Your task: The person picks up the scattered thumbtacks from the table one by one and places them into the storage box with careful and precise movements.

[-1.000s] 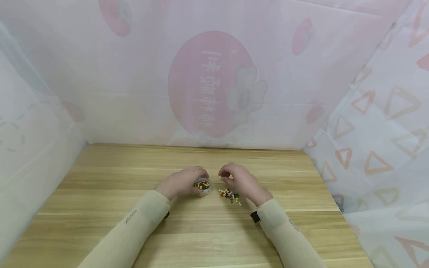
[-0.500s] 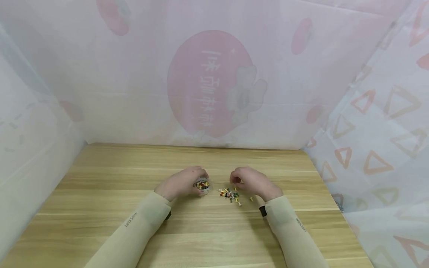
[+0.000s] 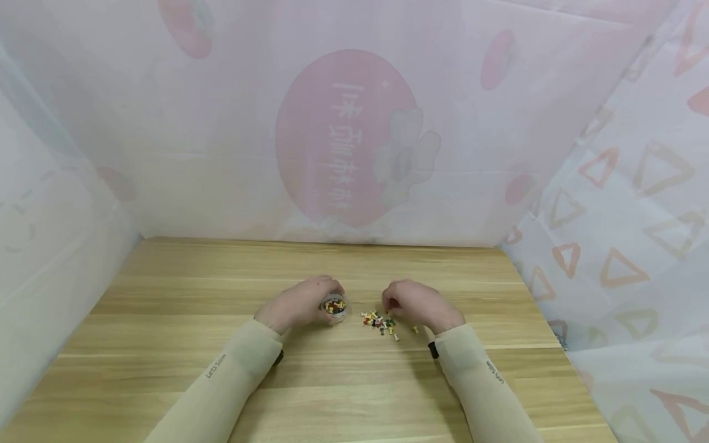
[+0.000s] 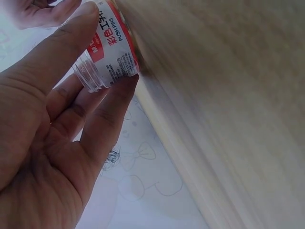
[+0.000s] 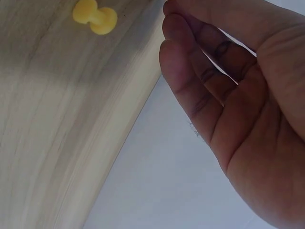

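My left hand [image 3: 301, 303] holds a small clear push pin jar [image 3: 335, 307] between thumb and fingers, with colourful pins showing inside. In the left wrist view the push pin jar [image 4: 112, 52] has a white and red label reading "PUSH PINS", and the thumb lies along its side. A loose pile of push pins [image 3: 378, 320] lies on the table right of the jar. My right hand [image 3: 422, 304] is bent down at the pile's far right edge, fingertips close to a yellow pin. In the right wrist view its fingers curve towards the thumb; what lies between the fingertips is hidden.
A single yellow push pin [image 3: 415, 330] lies apart under the right hand, and a pale push pin [image 3: 396, 337] lies at the near side of the pile. The wooden table [image 3: 354, 394] ends at a printed cloth backdrop [image 3: 238, 184]; cloth also hangs at both sides.
The right hand has moved right, away from the jar, and then lowered, its fingertips coming down by the pins. The left hand and the jar have stayed almost still.
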A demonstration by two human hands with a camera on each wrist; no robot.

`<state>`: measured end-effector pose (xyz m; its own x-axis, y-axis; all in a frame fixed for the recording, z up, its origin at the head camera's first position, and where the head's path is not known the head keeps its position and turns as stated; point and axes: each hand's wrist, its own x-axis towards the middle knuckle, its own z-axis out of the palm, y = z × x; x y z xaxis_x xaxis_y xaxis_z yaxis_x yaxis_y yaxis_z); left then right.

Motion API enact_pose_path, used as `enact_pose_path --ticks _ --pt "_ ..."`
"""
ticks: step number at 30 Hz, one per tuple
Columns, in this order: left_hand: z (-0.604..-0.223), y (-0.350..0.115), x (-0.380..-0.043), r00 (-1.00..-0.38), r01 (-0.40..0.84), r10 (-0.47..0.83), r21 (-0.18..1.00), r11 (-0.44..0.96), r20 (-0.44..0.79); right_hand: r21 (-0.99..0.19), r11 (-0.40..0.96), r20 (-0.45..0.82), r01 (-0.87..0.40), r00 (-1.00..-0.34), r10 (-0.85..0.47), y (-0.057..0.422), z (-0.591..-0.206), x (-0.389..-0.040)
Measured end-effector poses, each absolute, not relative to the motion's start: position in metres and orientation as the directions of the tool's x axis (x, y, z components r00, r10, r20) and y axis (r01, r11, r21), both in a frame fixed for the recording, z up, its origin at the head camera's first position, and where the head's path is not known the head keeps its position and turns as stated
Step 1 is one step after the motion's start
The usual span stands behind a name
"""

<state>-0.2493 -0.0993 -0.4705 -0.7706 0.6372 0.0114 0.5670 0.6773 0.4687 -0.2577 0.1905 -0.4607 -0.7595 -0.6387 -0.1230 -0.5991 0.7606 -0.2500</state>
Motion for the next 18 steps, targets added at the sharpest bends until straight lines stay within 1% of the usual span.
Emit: enact_pose_path --ticks 11,18 --pt "-0.4755 -0.0992 -0.2494 -0.775 0.566 0.631 0.463 0.682 0.017 -0.198 0.766 -0.101 -0.612 -0.764 -0.637 0.1867 -0.4648 -0.2577" --pt "-0.4736 -0.0987 -0.2478 -0.778 0.56 0.628 0.466 0.685 0.012 -0.181 0.749 -0.025 -0.638 -0.758 -0.652 0.1823 -0.4648 -0.2581"
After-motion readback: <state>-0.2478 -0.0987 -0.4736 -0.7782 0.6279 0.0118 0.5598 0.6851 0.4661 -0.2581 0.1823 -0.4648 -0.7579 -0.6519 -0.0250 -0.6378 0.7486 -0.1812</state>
